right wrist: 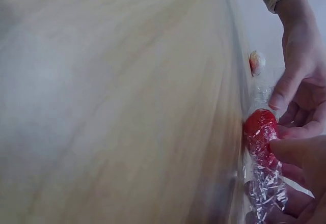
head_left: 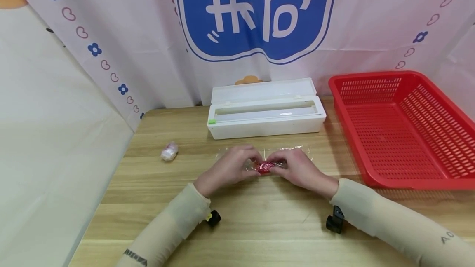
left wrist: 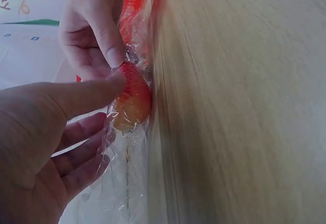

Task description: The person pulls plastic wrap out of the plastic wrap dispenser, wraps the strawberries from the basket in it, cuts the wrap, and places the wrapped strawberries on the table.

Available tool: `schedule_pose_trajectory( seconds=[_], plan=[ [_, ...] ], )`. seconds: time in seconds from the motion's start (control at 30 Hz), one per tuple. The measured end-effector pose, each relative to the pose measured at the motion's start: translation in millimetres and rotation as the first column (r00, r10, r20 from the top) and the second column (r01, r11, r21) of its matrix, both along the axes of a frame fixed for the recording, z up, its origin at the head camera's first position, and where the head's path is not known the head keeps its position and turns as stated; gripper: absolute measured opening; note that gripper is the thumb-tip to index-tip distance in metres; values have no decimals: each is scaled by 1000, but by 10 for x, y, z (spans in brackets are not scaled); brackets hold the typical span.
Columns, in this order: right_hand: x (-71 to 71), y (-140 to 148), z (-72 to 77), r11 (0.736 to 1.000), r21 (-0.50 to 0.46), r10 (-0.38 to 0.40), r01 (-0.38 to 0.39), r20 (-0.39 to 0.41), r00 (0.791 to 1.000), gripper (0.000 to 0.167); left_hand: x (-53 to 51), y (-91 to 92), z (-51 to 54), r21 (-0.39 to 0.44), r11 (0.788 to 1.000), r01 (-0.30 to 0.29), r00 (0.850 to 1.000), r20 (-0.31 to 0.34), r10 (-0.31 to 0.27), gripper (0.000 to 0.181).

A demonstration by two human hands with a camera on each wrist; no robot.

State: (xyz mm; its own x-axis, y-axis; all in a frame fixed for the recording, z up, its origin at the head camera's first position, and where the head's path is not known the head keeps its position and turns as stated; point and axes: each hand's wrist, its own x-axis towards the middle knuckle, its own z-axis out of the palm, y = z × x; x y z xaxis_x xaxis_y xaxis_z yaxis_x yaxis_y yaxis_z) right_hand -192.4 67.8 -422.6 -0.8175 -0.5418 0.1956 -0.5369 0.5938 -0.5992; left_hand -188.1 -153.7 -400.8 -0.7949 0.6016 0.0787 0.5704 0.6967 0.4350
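Observation:
A small, rounded red-and-yellow piece, like a fruit [left wrist: 133, 102], lies in clear plastic film [left wrist: 127, 168] on the wooden table. In the head view, my left hand [head_left: 237, 164] pinches the left end of this wrapped red piece [head_left: 264, 167]. Its thumb presses the near side in the left wrist view, with the other fingers behind the film. My right hand [head_left: 297, 167] holds the right end between thumb and fingers, where the film is bunched in the right wrist view. Loose film spreads flat behind both hands.
Behind the hands stands a white cling film box [head_left: 267, 125] with its lid up. A red plastic basket [head_left: 350, 135] sits at the right. Toward the left lies another small film-wrapped piece [head_left: 169, 151]. A printed cloth [head_left: 148, 32] hangs at the back.

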Motion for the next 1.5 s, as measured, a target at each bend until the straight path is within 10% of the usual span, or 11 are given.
schedule_pose_trajectory(
  seconds=[0.63, 1.5],
  plan=[
    [-58, 12, 52, 1000, 10, 22, -23, 60, 998, 13, -52, -4, 15, -6, 1000, 16, 1000, 3, -16, 26],
    [-105, -89, 48, 996, 85, 19, -13, -77, 997, 38, -126, 16, 5, 3, 998, -62, 998, -12, 62, 30]
  ],
)
